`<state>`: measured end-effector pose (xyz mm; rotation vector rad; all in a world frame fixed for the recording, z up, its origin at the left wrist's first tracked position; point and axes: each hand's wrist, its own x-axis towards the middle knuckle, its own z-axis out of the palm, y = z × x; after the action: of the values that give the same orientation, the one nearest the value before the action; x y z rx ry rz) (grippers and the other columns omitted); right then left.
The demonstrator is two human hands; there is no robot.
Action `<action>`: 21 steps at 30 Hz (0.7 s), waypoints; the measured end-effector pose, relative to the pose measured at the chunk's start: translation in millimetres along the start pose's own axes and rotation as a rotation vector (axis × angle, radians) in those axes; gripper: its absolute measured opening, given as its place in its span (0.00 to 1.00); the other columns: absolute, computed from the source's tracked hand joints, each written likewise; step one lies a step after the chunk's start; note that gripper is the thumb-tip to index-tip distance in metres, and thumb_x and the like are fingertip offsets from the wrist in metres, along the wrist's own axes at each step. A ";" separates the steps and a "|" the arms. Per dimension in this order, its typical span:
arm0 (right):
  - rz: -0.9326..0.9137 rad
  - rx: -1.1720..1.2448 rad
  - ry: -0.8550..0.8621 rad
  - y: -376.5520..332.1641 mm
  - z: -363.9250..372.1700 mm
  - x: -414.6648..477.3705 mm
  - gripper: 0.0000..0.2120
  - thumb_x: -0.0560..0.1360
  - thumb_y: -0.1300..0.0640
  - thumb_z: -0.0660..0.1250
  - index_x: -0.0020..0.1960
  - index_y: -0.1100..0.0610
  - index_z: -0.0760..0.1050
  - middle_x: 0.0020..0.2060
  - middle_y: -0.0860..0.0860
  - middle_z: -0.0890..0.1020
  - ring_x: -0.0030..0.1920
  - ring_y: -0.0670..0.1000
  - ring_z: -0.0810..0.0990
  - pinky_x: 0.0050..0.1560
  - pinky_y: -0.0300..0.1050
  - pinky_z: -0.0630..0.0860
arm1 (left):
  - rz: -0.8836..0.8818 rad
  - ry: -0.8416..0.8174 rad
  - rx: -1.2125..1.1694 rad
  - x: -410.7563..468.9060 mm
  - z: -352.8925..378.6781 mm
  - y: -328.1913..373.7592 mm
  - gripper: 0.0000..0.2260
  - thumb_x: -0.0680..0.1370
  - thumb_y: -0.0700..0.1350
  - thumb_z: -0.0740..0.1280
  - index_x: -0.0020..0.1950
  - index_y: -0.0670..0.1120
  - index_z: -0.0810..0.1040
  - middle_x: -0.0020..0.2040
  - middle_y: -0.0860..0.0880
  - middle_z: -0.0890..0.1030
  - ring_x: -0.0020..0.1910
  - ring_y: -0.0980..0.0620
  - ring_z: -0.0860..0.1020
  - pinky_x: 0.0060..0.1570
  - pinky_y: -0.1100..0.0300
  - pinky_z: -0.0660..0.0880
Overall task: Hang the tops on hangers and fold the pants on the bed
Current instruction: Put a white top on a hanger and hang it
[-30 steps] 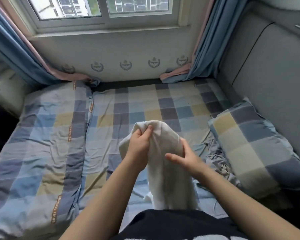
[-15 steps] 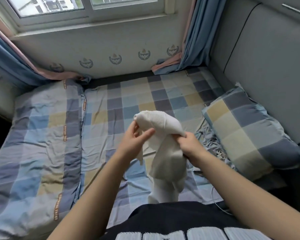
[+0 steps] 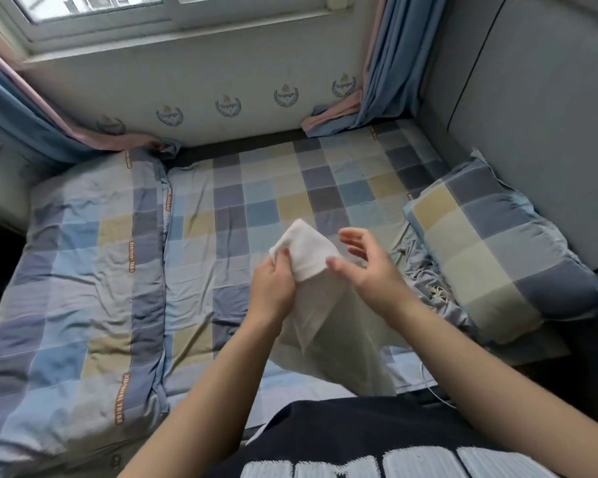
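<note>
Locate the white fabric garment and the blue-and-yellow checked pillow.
The white fabric garment (image 3: pixel 308 251): head view, bunched upper end.
The blue-and-yellow checked pillow (image 3: pixel 491 246): head view, middle of its top face.

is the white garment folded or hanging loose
Hanging loose: the left hand grips the white garment by its bunched top, the rest drapes down. The right hand is open.

Soft daylight comes from the window (image 3: pixel 94 8) at the top of the frame, where the glass is washed out to white; the bed (image 3: pixel 290 188) is evenly lit, with only weak shadows; the left edge and the lower right are dark; the lower part of the white garment (image 3: pixel 308 253) is smeared by motion blur; the right hand (image 3: pixel 370 270) is slightly blurred; straight lines bend near the frame edges.
</note>
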<state>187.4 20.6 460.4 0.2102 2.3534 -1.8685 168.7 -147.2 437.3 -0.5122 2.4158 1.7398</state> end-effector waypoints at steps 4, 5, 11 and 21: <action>0.037 -0.245 -0.131 33.9 18.0 -35.7 0.41 0.68 0.43 0.78 0.74 0.48 0.62 0.68 0.47 0.69 0.67 0.48 0.69 0.69 0.48 0.68 | -0.187 -0.039 -0.252 -1.2 8.9 8.8 0.16 0.85 0.55 0.56 0.50 0.48 0.78 0.52 0.47 0.82 0.52 0.48 0.81 0.52 0.51 0.80; 0.061 -0.260 -0.136 39.8 22.6 -39.1 0.42 0.68 0.43 0.78 0.75 0.47 0.60 0.68 0.48 0.68 0.67 0.48 0.69 0.68 0.49 0.69 | -0.228 -0.067 -0.315 -2.4 12.1 11.4 0.15 0.86 0.55 0.56 0.49 0.48 0.77 0.50 0.46 0.82 0.49 0.48 0.82 0.45 0.53 0.81; 0.068 -0.336 0.096 56.2 13.7 -21.3 0.04 0.75 0.58 0.68 0.48 0.54 0.74 0.39 0.51 0.81 0.42 0.56 0.79 0.43 0.50 0.73 | -0.299 -0.116 -0.433 -4.9 13.9 19.4 0.18 0.85 0.54 0.58 0.66 0.42 0.74 0.50 0.42 0.79 0.44 0.47 0.80 0.31 0.59 0.77; 0.030 -0.178 0.206 36.5 -21.4 11.1 0.04 0.80 0.62 0.62 0.47 0.56 0.70 0.35 0.50 0.77 0.36 0.50 0.73 0.36 0.44 0.67 | -0.154 0.019 -0.418 18.1 -34.9 20.8 0.15 0.81 0.53 0.68 0.50 0.40 0.76 0.40 0.44 0.79 0.38 0.49 0.80 0.35 0.56 0.79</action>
<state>183.1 49.9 428.2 0.4352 2.6174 -1.6849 148.2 -177.8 462.2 -0.7386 1.9577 2.1787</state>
